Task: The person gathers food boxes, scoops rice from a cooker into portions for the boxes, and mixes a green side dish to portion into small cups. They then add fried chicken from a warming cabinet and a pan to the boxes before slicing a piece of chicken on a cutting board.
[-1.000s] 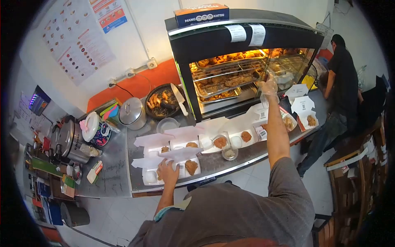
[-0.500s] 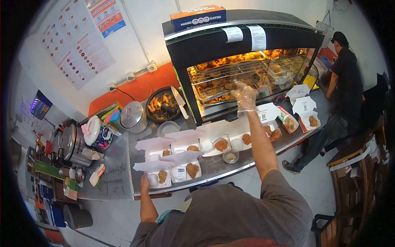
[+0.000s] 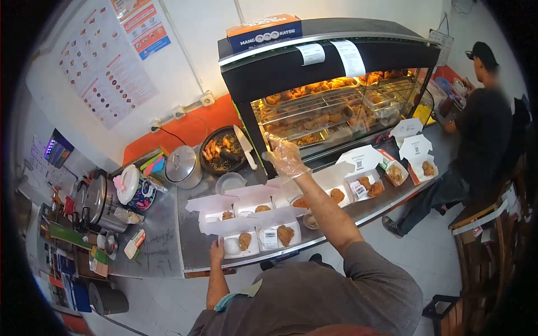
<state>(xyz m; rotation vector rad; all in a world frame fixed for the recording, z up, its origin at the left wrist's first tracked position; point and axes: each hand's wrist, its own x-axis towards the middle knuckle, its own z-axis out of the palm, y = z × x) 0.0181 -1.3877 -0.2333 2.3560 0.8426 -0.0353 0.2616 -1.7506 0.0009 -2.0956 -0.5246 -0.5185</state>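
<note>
Left hand (image 3: pixel 217 251) touches the near rim of the closest food box (image 3: pixel 238 225) on the table (image 3: pixel 191 241); its grip cannot be told. Beyond, the gloved right hand (image 3: pixel 286 157) is spread wide and empty before the display case (image 3: pixel 336 106).

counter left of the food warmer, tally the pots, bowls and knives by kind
lidded steel pot: 1
large steel cooker: 1
floral lidded container: 1
black bowl of fried food: 1
clear bowl: 1
knife: 1
total: 6
</note>
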